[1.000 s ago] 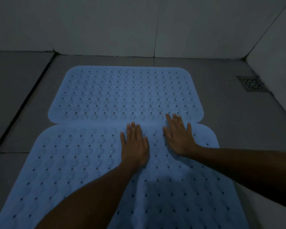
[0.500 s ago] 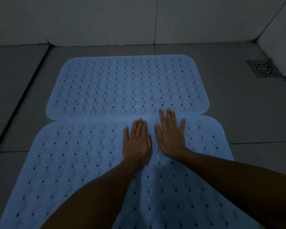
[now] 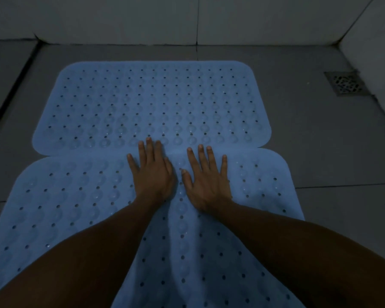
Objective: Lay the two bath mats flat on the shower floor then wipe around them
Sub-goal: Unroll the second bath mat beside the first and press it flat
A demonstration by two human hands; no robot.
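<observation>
Blue near mat [image 3: 76, 207] lies under your flat left hand [image 3: 152, 174] and right hand [image 3: 206, 181], fingers straight, gripping nothing

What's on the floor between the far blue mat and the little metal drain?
Nothing: in the head view, only bare grey floor tile shows between the far mat and the drain.

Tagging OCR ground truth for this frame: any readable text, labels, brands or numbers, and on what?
None readable.
Far mat: holes and bumps only, no print.
Near mat: the same.
Floor drain: a cut pattern, no lettering.
Wall and floor tiles: blank.
</observation>
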